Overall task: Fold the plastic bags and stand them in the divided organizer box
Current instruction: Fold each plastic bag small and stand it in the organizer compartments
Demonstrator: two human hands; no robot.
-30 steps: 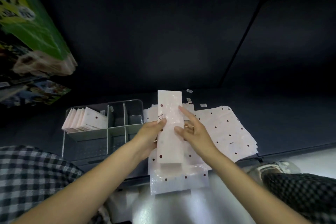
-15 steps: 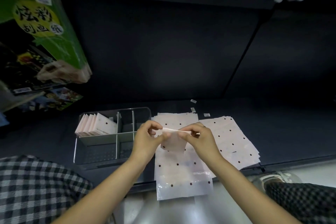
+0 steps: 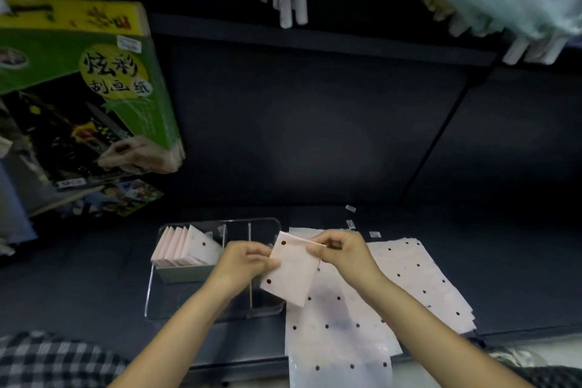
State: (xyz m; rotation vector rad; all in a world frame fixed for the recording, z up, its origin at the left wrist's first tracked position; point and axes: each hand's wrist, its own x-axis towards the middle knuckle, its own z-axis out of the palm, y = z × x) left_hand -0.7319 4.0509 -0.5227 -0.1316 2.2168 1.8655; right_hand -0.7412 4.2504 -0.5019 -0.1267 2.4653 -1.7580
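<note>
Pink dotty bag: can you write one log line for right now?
step: folding | both hands: left hand, right hand pinch folded bag | organizer box: far-left slot filled | flat bags: waiting

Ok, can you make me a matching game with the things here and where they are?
Things:
1. folded bag
2. row of folded bags
3. flat dotted bags
4. green box

Places:
A. standing in the organizer box
B. lying on the shelf under the hands
C. up on the left
D. held between both hands

Pairs: 1-D, 2-A, 3-B, 4-C
</note>
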